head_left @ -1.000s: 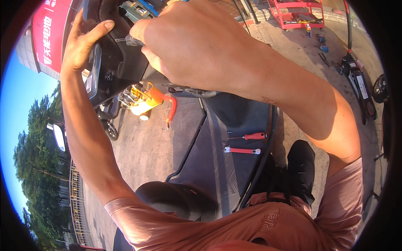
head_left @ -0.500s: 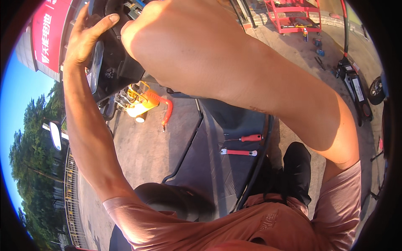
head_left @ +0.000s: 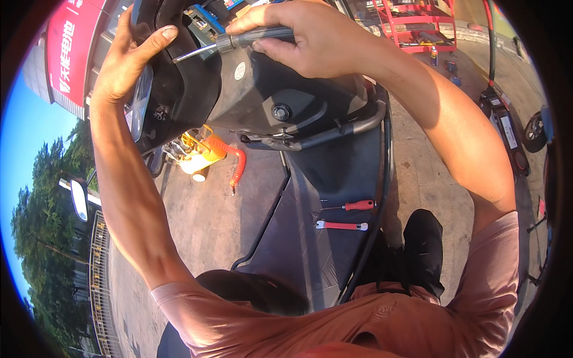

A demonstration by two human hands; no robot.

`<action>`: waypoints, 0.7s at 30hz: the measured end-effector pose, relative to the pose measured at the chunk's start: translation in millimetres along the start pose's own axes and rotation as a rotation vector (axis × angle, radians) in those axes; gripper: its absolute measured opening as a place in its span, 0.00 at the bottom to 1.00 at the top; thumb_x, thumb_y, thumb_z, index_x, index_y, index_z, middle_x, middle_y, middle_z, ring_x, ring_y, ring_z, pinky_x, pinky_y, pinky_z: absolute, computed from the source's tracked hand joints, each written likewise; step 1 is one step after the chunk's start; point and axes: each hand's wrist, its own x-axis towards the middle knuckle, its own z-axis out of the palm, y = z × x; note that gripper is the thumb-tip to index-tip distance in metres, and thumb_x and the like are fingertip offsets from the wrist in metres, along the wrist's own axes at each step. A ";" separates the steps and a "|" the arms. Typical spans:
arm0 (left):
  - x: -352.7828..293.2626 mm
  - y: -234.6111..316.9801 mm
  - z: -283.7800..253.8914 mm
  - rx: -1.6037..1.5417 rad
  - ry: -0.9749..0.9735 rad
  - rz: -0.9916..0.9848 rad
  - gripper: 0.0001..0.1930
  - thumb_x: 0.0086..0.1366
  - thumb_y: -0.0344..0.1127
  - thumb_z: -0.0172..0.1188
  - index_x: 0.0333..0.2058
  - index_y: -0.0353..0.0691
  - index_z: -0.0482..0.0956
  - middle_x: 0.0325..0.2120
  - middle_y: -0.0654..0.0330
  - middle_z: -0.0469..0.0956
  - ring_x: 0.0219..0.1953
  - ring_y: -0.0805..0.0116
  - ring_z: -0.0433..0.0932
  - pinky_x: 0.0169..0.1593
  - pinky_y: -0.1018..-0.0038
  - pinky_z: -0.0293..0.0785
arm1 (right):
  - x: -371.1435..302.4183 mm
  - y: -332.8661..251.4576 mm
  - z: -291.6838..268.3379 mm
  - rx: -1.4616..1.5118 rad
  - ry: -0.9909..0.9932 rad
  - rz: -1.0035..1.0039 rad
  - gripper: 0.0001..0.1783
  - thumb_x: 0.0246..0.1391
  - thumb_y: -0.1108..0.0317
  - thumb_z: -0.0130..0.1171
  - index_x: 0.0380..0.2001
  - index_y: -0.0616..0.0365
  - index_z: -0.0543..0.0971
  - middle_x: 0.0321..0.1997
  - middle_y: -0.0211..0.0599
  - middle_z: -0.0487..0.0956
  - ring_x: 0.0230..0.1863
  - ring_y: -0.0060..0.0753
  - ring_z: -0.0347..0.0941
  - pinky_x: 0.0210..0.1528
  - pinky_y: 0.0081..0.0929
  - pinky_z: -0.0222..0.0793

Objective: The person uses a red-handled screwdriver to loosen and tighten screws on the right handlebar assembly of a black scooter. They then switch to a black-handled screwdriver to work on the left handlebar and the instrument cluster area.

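Note:
A screwdriver point(head_left: 225, 43) with a dark handle and a bare metal shaft is in my right hand point(head_left: 322, 42), whose fingers close round the handle. The shaft points left, and its tip meets or nearly meets the black front panel point(head_left: 194, 83) of a scooter-like vehicle. My left hand point(head_left: 122, 74) grips that panel's left edge, thumb on the near face and fingers partly hidden beyond it. Below, a red-handled screwdriver point(head_left: 360, 205) and a red tool with metal ends point(head_left: 341, 225) lie on the dark footboard point(head_left: 286, 238).
A yellow air compressor point(head_left: 206, 158) with a coiled orange hose point(head_left: 239, 164) stands on the paving beyond the footboard. A red tool cart point(head_left: 418, 36) is at the upper right, near a black floor jack point(head_left: 507, 131). The black seat point(head_left: 250, 292) is close to my body.
My right hand has drawn back to the right and turned, bringing the screwdriver and more of the front panel into view. The left hand has barely shifted.

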 end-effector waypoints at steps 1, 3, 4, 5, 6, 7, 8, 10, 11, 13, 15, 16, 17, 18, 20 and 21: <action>0.2 -0.3 0.1 -0.001 -0.001 0.005 0.42 0.62 0.41 0.69 0.68 0.38 0.54 0.59 0.54 0.71 0.61 0.63 0.69 0.67 0.66 0.60 | -0.2 -4.9 -1.0 -0.057 -0.033 0.033 0.17 0.56 0.67 0.55 0.47 0.61 0.79 0.36 0.55 0.81 0.39 0.54 0.79 0.43 0.43 0.73; 0.2 0.0 0.7 -0.004 -0.004 0.009 0.42 0.62 0.41 0.69 0.68 0.39 0.54 0.58 0.54 0.72 0.60 0.63 0.70 0.66 0.66 0.61 | -1.8 -23.7 -8.0 -0.086 -0.113 0.074 0.13 0.55 0.70 0.55 0.41 0.67 0.78 0.31 0.56 0.81 0.35 0.55 0.80 0.37 0.43 0.74; -0.4 0.9 1.6 -0.028 0.002 0.005 0.41 0.63 0.41 0.68 0.68 0.38 0.55 0.58 0.54 0.72 0.59 0.63 0.71 0.65 0.66 0.62 | -1.8 -38.4 -15.6 -0.061 -0.159 0.081 0.12 0.55 0.71 0.55 0.38 0.70 0.78 0.28 0.57 0.80 0.32 0.55 0.80 0.34 0.42 0.74; -0.6 2.4 2.7 -0.051 0.008 0.000 0.41 0.63 0.40 0.68 0.68 0.37 0.55 0.57 0.54 0.73 0.58 0.63 0.72 0.65 0.67 0.63 | 2.5 -43.5 -25.1 0.020 -0.199 -0.012 0.10 0.54 0.73 0.55 0.36 0.70 0.77 0.28 0.57 0.80 0.32 0.55 0.80 0.32 0.41 0.74; -2.8 4.5 3.9 -0.075 0.012 -0.007 0.40 0.63 0.40 0.67 0.67 0.37 0.55 0.56 0.53 0.74 0.58 0.63 0.72 0.64 0.67 0.63 | 7.9 -50.2 -34.7 0.106 -0.247 -0.102 0.08 0.53 0.74 0.54 0.34 0.70 0.76 0.27 0.57 0.80 0.31 0.54 0.80 0.31 0.39 0.75; -6.0 6.6 5.1 -0.101 0.037 -0.023 0.41 0.61 0.39 0.69 0.68 0.38 0.55 0.56 0.52 0.73 0.58 0.61 0.72 0.64 0.65 0.65 | 12.8 -55.0 -42.3 0.195 -0.301 -0.187 0.07 0.53 0.76 0.54 0.32 0.71 0.75 0.26 0.56 0.79 0.31 0.54 0.80 0.29 0.38 0.75; -9.4 8.6 6.4 -0.130 0.063 -0.035 0.43 0.60 0.38 0.70 0.68 0.40 0.54 0.57 0.51 0.72 0.58 0.59 0.71 0.63 0.64 0.66 | 16.6 -58.3 -42.6 0.220 -0.344 -0.171 0.08 0.53 0.76 0.54 0.35 0.71 0.75 0.28 0.57 0.80 0.32 0.54 0.81 0.31 0.38 0.76; -11.0 11.1 9.0 -0.159 0.104 -0.036 0.42 0.58 0.36 0.71 0.67 0.40 0.57 0.57 0.51 0.70 0.58 0.57 0.71 0.62 0.62 0.68 | 19.2 -57.6 -35.9 0.143 -0.336 -0.129 0.11 0.54 0.74 0.55 0.39 0.69 0.76 0.31 0.56 0.80 0.35 0.54 0.80 0.35 0.39 0.76; -9.0 11.2 10.6 -0.125 0.080 -0.024 0.41 0.60 0.37 0.69 0.67 0.38 0.56 0.56 0.51 0.72 0.57 0.60 0.72 0.62 0.64 0.67 | 19.3 -55.8 -30.1 0.049 -0.289 -0.100 0.12 0.54 0.73 0.56 0.41 0.68 0.77 0.33 0.55 0.81 0.36 0.54 0.80 0.37 0.40 0.76; -5.0 10.2 12.2 -0.047 0.035 0.004 0.38 0.65 0.40 0.66 0.67 0.35 0.56 0.54 0.52 0.75 0.56 0.64 0.74 0.63 0.68 0.65 | 8.3 -49.4 5.3 -0.337 -0.045 -0.036 0.14 0.54 0.69 0.60 0.45 0.60 0.81 0.37 0.49 0.82 0.38 0.53 0.79 0.40 0.42 0.74; -5.9 6.7 14.9 -0.109 0.117 0.038 0.47 0.56 0.43 0.74 0.67 0.34 0.56 0.47 0.52 0.78 0.49 0.65 0.77 0.53 0.70 0.73 | 7.1 -29.1 11.7 -0.226 0.057 -0.037 0.15 0.53 0.71 0.59 0.45 0.60 0.81 0.36 0.50 0.82 0.38 0.54 0.79 0.40 0.42 0.74; -6.3 5.7 13.9 -0.075 0.134 0.027 0.47 0.57 0.44 0.73 0.68 0.34 0.54 0.47 0.51 0.78 0.49 0.65 0.77 0.53 0.70 0.73 | 6.4 -21.0 12.7 -0.181 0.064 0.046 0.15 0.53 0.72 0.59 0.45 0.60 0.81 0.36 0.50 0.82 0.38 0.54 0.79 0.40 0.42 0.74; -5.7 4.3 14.4 -0.038 0.149 -0.011 0.47 0.58 0.44 0.73 0.68 0.34 0.53 0.48 0.50 0.78 0.49 0.64 0.77 0.53 0.70 0.73 | 6.4 -16.6 14.0 -0.145 0.095 -0.048 0.16 0.53 0.72 0.59 0.46 0.60 0.80 0.35 0.51 0.82 0.38 0.55 0.79 0.41 0.43 0.74; -4.8 3.5 14.1 -0.032 0.141 -0.008 0.47 0.58 0.43 0.73 0.68 0.35 0.52 0.47 0.50 0.78 0.48 0.64 0.78 0.52 0.70 0.73 | 6.4 -15.2 12.8 -0.129 0.087 -0.018 0.16 0.52 0.72 0.59 0.46 0.60 0.80 0.35 0.51 0.82 0.38 0.55 0.79 0.41 0.43 0.74; -3.1 2.5 15.6 -0.068 0.134 -0.014 0.46 0.59 0.42 0.72 0.67 0.35 0.53 0.46 0.51 0.78 0.48 0.64 0.78 0.52 0.71 0.73 | 4.9 -19.8 8.1 -0.186 -0.001 0.079 0.15 0.52 0.72 0.59 0.45 0.60 0.80 0.32 0.52 0.81 0.36 0.55 0.78 0.39 0.44 0.74; -3.0 2.6 15.9 -0.087 0.126 -0.002 0.45 0.59 0.41 0.72 0.67 0.35 0.54 0.46 0.51 0.79 0.48 0.64 0.78 0.52 0.71 0.73 | 4.1 -25.3 7.2 -0.228 0.009 0.021 0.15 0.52 0.72 0.59 0.44 0.60 0.80 0.30 0.51 0.81 0.35 0.55 0.78 0.39 0.45 0.74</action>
